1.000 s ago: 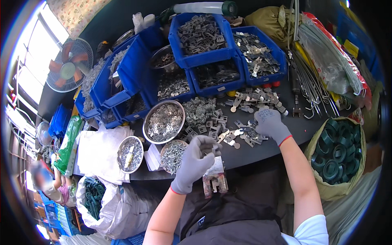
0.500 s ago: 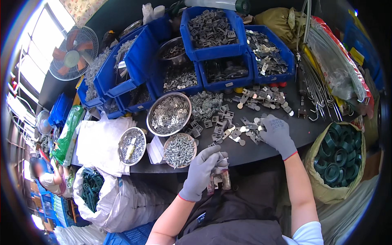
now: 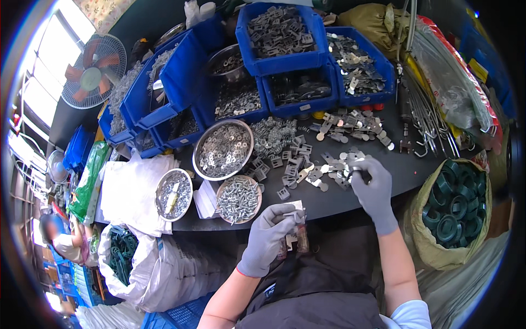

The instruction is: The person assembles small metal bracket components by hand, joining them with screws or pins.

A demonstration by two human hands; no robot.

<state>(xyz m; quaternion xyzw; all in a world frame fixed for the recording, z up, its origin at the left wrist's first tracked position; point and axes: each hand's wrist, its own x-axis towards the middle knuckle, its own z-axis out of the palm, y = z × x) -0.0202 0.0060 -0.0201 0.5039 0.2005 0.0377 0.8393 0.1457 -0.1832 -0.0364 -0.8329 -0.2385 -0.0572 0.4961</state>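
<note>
Both hands wear grey gloves. At the table's front edge, my left hand [image 3: 265, 237] is closed around a small metal piece [image 3: 298, 214]. Just below its fingers are reddish, clear-wrapped bundles [image 3: 302, 240]; I cannot make out what they are. My right hand [image 3: 373, 189] is farther right, above a loose heap of flat metal tabs [image 3: 335, 167]. Its thumb and forefinger pinch a small metal piece [image 3: 364, 175], mostly hidden by the glove. Formed metal brackets [image 3: 296, 159] lie left of that heap, with coil springs [image 3: 274, 137] behind them.
Bowls of washers [image 3: 224, 151] and screws [image 3: 239, 199] stand left of the brackets. Blue bins [image 3: 282, 67] of metal parts line the back. A sack of green rings [image 3: 419, 241] is at right, metal hooks [image 3: 427, 120] behind it. Another person [image 3: 66, 241] is far left.
My right hand has curled its fingers and pinched a small metal piece from the heap. My left hand stays near the table edge, its held piece showing more plainly. The view has shifted slightly.
</note>
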